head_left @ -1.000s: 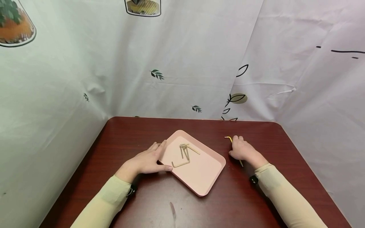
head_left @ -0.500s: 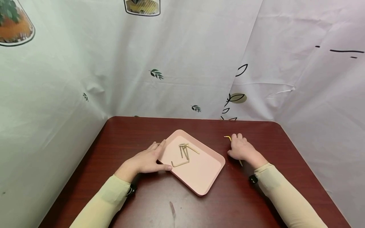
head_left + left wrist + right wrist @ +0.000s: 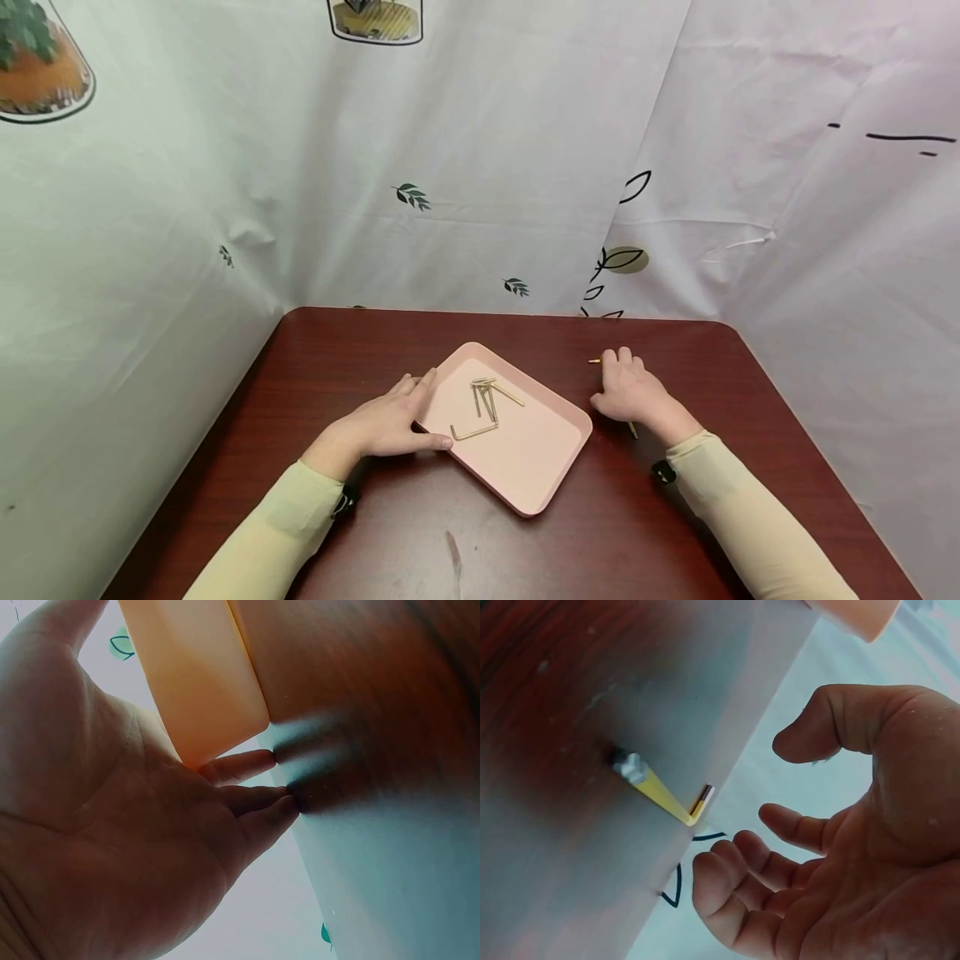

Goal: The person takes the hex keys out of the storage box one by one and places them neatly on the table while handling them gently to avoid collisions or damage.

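Observation:
A pink tray (image 3: 517, 479) sits at an angle on the table, with several brass-coloured hex keys (image 3: 474, 432) lying in it. My left hand (image 3: 386, 423) rests against the tray's left corner, thumb on the rim and fingers stretched along its outer side. To the right of the tray, my right hand (image 3: 632, 392) hovers over a yellow L-shaped hex key (image 3: 660, 793) on the table. Its fingers are loosely bent and spread from the thumb, with a gap to the key in the right wrist view. In the head view this hand hides the key's middle.
The dark red-brown table (image 3: 375, 542) ends at a rounded far edge, close to a white printed curtain (image 3: 465, 167). More of this curtain hangs along both sides.
My right hand has shifted slightly left and away from me, covering more of the yellow hex key's bent end. The left hand and the tray stay where they were.

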